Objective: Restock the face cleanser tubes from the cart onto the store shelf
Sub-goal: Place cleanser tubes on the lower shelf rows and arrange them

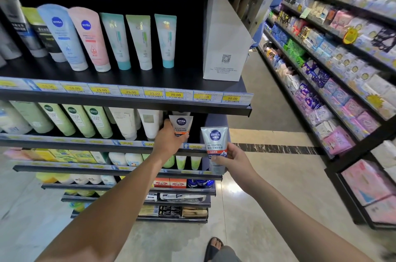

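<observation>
Tubes in both our hands.
Our left hand (169, 142) grips the orange-banded tube (181, 125) at the shelf (96, 144); at its four o'clock, our right hand (234, 162) grips the silver tube (216, 142).

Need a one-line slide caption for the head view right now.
Left hand holds an orange-banded Nivea Men tube at the shelf edge; right hand holds a silver Nivea Men tube beside it.

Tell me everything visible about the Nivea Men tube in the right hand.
The Nivea Men tube is a silver-grey, plastic-looking squeeze tube with a dark blue round logo, OIL CONTROL lettering and an orange-red band. It stands nearly upright, crimped end up, grey cap down. The right hand grips its lower half, thumb across the front. It is held in the air by the shelf's right end.
</observation>
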### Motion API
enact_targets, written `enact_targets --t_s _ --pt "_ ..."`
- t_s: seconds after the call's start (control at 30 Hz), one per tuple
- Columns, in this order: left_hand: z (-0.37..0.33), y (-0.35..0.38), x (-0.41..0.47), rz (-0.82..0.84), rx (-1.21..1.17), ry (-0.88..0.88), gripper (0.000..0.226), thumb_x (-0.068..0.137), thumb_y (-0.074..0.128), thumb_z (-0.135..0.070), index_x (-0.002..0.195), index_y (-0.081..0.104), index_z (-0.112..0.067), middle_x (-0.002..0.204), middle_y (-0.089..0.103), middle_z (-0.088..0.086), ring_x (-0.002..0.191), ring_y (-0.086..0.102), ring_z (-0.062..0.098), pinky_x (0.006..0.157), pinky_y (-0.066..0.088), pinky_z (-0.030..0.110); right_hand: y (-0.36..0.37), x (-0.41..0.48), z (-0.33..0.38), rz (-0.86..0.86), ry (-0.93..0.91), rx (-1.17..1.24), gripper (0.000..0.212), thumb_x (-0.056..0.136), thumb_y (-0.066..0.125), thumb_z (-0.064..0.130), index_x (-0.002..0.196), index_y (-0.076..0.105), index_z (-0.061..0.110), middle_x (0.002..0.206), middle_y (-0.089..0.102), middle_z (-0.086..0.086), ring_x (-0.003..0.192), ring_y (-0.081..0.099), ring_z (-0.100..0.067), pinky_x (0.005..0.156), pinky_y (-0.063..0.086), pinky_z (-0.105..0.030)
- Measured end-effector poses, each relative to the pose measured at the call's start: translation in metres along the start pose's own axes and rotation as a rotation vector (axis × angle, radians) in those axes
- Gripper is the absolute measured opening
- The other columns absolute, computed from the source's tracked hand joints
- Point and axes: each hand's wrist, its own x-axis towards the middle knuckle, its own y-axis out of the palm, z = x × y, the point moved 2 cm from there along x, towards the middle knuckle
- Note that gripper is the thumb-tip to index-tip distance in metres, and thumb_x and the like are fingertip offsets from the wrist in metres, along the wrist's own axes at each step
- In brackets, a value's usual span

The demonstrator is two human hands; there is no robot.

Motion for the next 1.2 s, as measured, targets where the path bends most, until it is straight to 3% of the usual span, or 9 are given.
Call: enact_targets --t_s 0.2,0.33,0.47,0.57,0.67,0.73,0.93,1.2 --pt "0.005 -0.006 -0.006 0.029 0.055 0.031 0.058 0.086 0.081 -0.034 0.131 0.046 -0.019 0.128 0.068 0.004 0.116 0.066 0.028 0.092 0.053 0.038 0.004 0.004 0.004 0.010 -0.018 -0.009 0.047 0.086 0.080 0.016 0.128 0.062 0.025 0.115 0.074 0.007 0.108 0.069 -0.013 0.089 0.059 -0.036" --pt "0.014 -0.011 -0.022 0.029 0.124 0.068 0.074 0.089 0.075 -0.041 0.148 0.036 -0.022 0.144 0.059 0.002 0.129 0.059 0.027 0.100 0.052 0.044 0.005 0.008 0.008 0.012 -0.055 -0.069 0.048 0.083 0.082 0.017 0.127 0.064 0.023 0.114 0.075 0.009 0.106 0.070 -0.010 0.095 0.057 -0.037" --pt "0.027 -0.010 -0.039 0.017 0.312 0.107 0.083 0.099 0.060 -0.037 0.163 0.013 -0.011 0.167 0.027 0.009 0.151 0.031 0.028 0.119 0.037 0.043 0.002 0.012 0.017 0.003 -0.145 -0.212 0.047 0.083 0.083 0.022 0.126 0.064 0.026 0.114 0.074 0.012 0.106 0.068 -0.008 0.085 0.057 -0.028" --pt "0.039 -0.007 -0.050 -0.034 0.416 0.178 0.076 0.101 0.056 -0.037 0.162 0.018 -0.011 0.165 0.030 0.009 0.153 0.025 0.027 0.126 0.022 0.040 -0.003 0.020 0.021 0.014 -0.265 -0.313 0.043 0.084 0.083 0.023 0.122 0.066 0.027 0.112 0.073 0.012 0.103 0.068 -0.009 0.084 0.057 -0.028" --pt "0.056 -0.001 -0.060 -0.067 0.511 0.276 0.070 0.101 0.053 -0.037 0.161 0.024 -0.016 0.166 0.028 0.003 0.157 0.016 0.023 0.129 0.008 0.039 -0.007 0.031 0.023 -0.036 -0.371 -0.423 0.036 0.084 0.083 0.023 0.112 0.065 0.035 0.110 0.069 0.018 0.099 0.063 0.002 0.078 0.049 -0.011" --pt "0.067 0.003 -0.064 -0.084 0.544 0.325 0.070 0.100 0.055 -0.035 0.161 0.025 -0.018 0.168 0.025 0.000 0.159 0.009 0.020 0.129 0.008 0.043 -0.008 0.043 0.021 -0.079 -0.432 -0.470 0.040 0.084 0.083 0.020 0.113 0.062 0.038 0.111 0.064 0.020 0.100 0.062 0.006 0.079 0.047 -0.007" --pt "0.076 0.005 -0.066 -0.082 0.580 0.333 0.078 0.098 0.056 -0.033 0.163 0.015 -0.024 0.171 0.014 -0.007 0.159 -0.003 0.014 0.127 0.014 0.055 -0.004 0.085 0.014 -0.153 -0.312 -0.469 0.044 0.088 0.079 0.022 0.128 0.061 0.019 0.116 0.065 0.009 0.104 0.061 -0.010 0.089 0.049 -0.028" --pt "0.076 0.004 -0.068 -0.051 0.587 0.320 0.085 0.095 0.058 -0.028 0.164 0.008 -0.025 0.171 0.008 -0.008 0.159 -0.008 0.014 0.126 0.017 0.056 -0.008 0.109 0.016 -0.081 -0.175 -0.517 0.053 0.085 0.082 0.025 0.131 0.056 0.021 0.121 0.068 0.004 0.109 0.064 -0.016 0.087 0.049 -0.031"
